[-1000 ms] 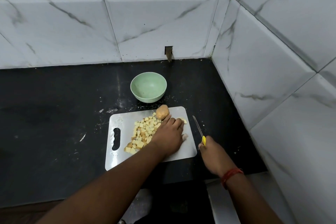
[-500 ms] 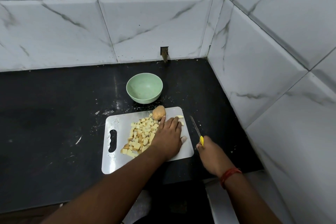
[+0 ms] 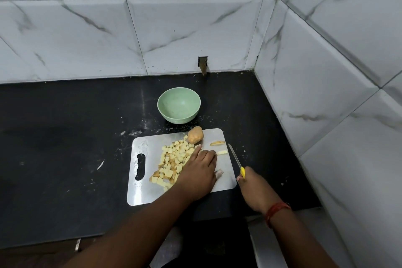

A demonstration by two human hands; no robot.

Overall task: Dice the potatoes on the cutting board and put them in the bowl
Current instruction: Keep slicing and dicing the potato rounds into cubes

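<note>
A heap of pale yellow diced potato [image 3: 174, 163] lies on the middle of the steel cutting board [image 3: 152, 193], which sits just below the centre of the frame on a black countertop [image 3: 65, 148]. The left hand [image 3: 198, 176] lies flat over the right side of the heap, fingers straight and together, pointing toward the upper left, with its fingertips touching the cubes. A whole unpeeled potato [image 3: 195, 135] rests at the board's top edge, just above those fingertips. Two uncut potato strips lie on the board's upper right part: a curved strip [image 3: 217, 143] with skin on it, and below it a short pale strip [image 3: 222, 152] close to the left hand's fingers. The right hand [image 3: 254, 189] is off the board's right edge, at lower right of centre, its fingers curled round the yellow handle of a small knife [image 3: 236, 160]; the thin blade points up and to the left, its tip near the board's right edge beside the short strip. A red thread band [image 3: 276, 210] circles the right wrist. The light green bowl [image 3: 178, 105] stands upright on the countertop just above the board, near the whole potato, with nothing visible inside. White marble-patterned wall tiles [image 3: 174, 28] fill the top and right of the frame, meeting in a corner at upper right.
</note>
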